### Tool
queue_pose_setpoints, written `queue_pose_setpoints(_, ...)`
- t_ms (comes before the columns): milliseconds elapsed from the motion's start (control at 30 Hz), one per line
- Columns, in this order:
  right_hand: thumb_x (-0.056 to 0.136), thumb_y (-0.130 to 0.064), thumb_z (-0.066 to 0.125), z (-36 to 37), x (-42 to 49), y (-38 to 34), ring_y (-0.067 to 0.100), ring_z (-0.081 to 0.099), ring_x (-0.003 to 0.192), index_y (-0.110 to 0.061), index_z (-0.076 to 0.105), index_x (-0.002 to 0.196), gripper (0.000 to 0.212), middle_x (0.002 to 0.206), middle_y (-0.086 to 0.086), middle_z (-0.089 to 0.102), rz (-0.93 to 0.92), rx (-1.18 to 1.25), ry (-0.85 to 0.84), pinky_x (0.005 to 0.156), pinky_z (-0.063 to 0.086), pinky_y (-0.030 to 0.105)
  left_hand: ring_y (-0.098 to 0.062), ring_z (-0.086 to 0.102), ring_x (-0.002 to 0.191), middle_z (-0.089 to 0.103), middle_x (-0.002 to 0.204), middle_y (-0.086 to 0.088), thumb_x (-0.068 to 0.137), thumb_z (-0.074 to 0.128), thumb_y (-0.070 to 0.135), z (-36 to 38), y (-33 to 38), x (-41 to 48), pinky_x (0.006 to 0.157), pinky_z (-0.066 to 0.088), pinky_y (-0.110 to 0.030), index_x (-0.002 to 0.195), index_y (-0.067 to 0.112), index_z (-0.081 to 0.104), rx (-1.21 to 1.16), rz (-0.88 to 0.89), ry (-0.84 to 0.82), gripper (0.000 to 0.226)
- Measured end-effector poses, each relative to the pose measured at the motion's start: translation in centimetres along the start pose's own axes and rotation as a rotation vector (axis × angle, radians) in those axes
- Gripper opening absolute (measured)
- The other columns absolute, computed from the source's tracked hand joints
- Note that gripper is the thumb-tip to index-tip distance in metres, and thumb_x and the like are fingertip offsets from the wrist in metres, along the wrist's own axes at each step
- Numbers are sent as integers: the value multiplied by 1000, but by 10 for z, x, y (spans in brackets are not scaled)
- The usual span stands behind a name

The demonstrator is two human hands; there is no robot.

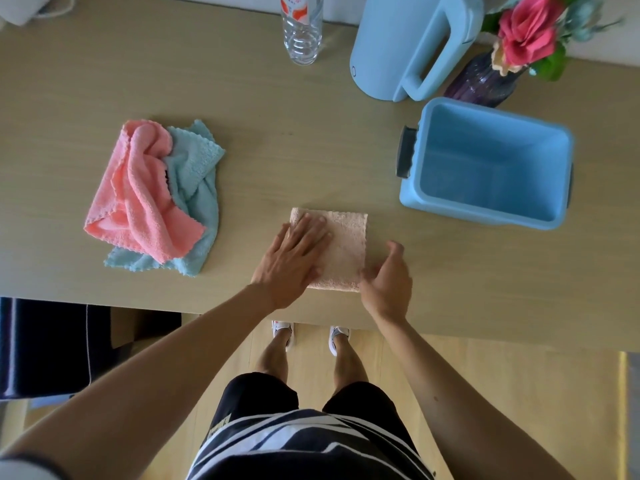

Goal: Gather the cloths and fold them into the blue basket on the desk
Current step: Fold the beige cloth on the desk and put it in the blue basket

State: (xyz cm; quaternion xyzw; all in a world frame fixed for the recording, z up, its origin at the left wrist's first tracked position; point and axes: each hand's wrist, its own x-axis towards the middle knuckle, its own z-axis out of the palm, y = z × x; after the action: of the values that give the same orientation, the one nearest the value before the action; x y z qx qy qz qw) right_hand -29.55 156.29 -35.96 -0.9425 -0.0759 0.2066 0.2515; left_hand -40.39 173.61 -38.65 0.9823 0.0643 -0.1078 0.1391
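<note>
So, nearest in: the folded pale cloth (346,244) sits close to the front edge of the surface (277,140). The left hand (294,258) lies flat on it, fingers straight, pressing down. The right hand (386,282) is at its near right corner, fingers loosely curved, gripping nothing as far as I can see.

My guess at the risk: lift it by one side and the fold flops open, or a careless drag takes it off that front edge.

Further back on the left, the pink cloth (138,188) lies crumpled on the light blue cloth (197,161), both unfolded. The blue basket (478,213) is off to the right, empty, with bare surface between it and the folded cloth. The kettle (391,39) and vase (481,83) stand right behind the basket, so an overshoot could knock them.
</note>
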Motion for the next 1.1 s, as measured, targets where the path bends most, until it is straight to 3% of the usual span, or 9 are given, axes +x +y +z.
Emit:
queue_pose_setpoints(67,81,-10,66,2,-10,-2,25,58,101,-15,52,128,50,108,3,63,-266,-130,104,87,46,40,-30,-5,155,-2,169,-5,102,37,49,4,0,0,124,7,-56,160,22,8,16,-5,-26,71)
queue_pose_setpoints(167,86,-20,63,13,-23,-2,23,54,100,-21,58,114,29,109,-2,56,-582,-279,-36,84,43,37,-32,-6,155,-5,169,-6,101,36,52,8,0,1,123,7,-59,160,22,5,46,-8,-34,73)
queue_pose_setpoints(367,87,-32,69,21,-26,15,17,53,100,-29,61,111,26,111,-7,56,-512,-360,-34,84,41,33,-30,-7,155,-6,169,-4,99,30,62,5,-15,5,122,0,-60,160,24,2,60,36,-58,77)
queue_pose_setpoints(500,88,-26,66,23,-31,11,17,53,99,-30,61,111,24,112,-8,57,-508,-376,12,84,40,33,-33,13,154,20,165,-12,99,45,49,-9,-18,20,123,13,-57,157,15,24,59,5,20,70)
queue_pose_setpoints(600,85,-20,67,24,-35,6,18,54,100,-30,62,111,29,111,-7,58,-456,-385,25,85,39,33,-33,46,134,51,142,-14,88,67,38,-21,-10,33,117,32,-47,144,9,44,57,-5,92,66)
queue_pose_setpoints(733,81,-14,69,21,-41,0,17,56,102,-29,63,112,35,109,-6,59,-357,-347,53,87,41,33,-27,64,103,67,108,-5,82,76,37,-36,6,45,99,42,-39,125,11,53,21,-132,75,55)
queue_pose_setpoints(833,80,-17,68,12,-46,0,19,57,105,-26,58,116,38,110,-3,58,-276,-276,82,89,44,36,-24,68,88,67,89,-2,82,73,35,-50,9,55,92,45,-37,109,13,61,-150,-353,-145,36)
queue_pose_setpoints(933,82,-21,72,1,-51,-1,20,58,105,-22,54,123,45,113,0,57,-197,-159,121,90,45,36,-28,68,79,71,81,-9,76,76,25,-72,8,56,67,52,-33,87,10,72,-603,-470,-232,19)
queue_pose_setpoints(1100,91,-25,70,-28,-60,-23,9,58,85,-14,49,133,48,111,0,54,-218,211,138,77,50,24,-19,69,84,74,98,-9,83,75,16,-131,10,30,72,55,-29,110,12,71,-1224,-368,-192,28)
